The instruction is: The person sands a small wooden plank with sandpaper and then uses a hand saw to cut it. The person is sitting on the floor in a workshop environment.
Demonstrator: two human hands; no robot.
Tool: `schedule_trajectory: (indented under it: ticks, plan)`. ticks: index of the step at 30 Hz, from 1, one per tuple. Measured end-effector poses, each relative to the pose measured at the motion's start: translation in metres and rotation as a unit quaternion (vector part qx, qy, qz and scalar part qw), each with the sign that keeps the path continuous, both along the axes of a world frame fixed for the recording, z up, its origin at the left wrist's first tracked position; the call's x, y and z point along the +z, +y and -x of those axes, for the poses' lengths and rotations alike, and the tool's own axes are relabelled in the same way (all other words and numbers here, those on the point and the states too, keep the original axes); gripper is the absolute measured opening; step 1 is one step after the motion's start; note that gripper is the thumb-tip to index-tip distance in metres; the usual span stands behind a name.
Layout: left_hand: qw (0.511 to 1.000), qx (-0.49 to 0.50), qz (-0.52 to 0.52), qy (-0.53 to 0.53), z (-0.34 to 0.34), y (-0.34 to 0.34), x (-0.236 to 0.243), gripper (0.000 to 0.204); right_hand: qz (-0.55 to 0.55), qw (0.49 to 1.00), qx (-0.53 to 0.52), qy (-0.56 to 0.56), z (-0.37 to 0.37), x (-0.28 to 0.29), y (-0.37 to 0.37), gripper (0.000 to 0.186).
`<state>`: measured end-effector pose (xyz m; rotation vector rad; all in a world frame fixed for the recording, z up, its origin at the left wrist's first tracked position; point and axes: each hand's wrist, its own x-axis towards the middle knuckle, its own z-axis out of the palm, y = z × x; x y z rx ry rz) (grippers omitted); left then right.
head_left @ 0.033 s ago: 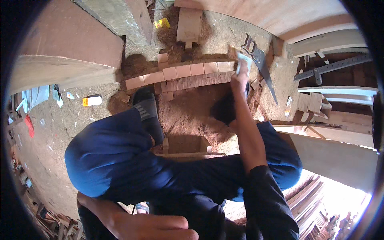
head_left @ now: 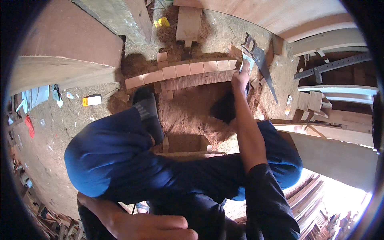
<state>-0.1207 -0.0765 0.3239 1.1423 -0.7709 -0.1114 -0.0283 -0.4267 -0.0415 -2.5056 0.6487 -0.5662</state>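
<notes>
My right hand [head_left: 241,79] reaches forward and is closed around a flat, pale bluish piece [head_left: 247,63] whose kind I cannot make out. It is at the right end of a row of small wood blocks [head_left: 183,71], set along a slightly curved wooden piece [head_left: 200,82]. Just right of the hand lies a handsaw [head_left: 260,60] with a dark handle, its blade slanting toward me. My left hand [head_left: 152,226] rests low by my lap with its fingers curled; whatever is inside them, if anything, is hidden.
Large wooden panels [head_left: 72,52] stand at the left and far right. A yellow-and-white container [head_left: 93,100] lies left of my foot, a yellow packet [head_left: 162,22] farther off. Wood offcuts [head_left: 314,103] and a dark metal bar [head_left: 332,67] are at the right. Sawdust covers the ground.
My right hand and the pale piece have shifted slightly, the piece now nearer the saw handle. My left hand stays in place.
</notes>
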Motion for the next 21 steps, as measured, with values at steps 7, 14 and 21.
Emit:
schedule_trajectory:
  ticks: [7, 14, 21]
  plan:
    - [0.973, 0.224, 0.035, -0.047, 0.002, -0.031, -0.002, 0.013, 0.032, 0.995, 0.088, -0.040, 0.000, -0.012, -0.011, 0.052]
    - [0.971, 0.227, 0.052, -0.061, -0.005, -0.029, -0.003, 0.010, 0.057, 0.969, 0.238, -0.042, -0.003, -0.004, -0.003, 0.063]
    - [0.983, 0.176, -0.022, -0.038, -0.004, -0.015, 0.003, 0.010, 0.091, 0.949, 0.302, 0.020, -0.004, 0.007, 0.015, 0.058]
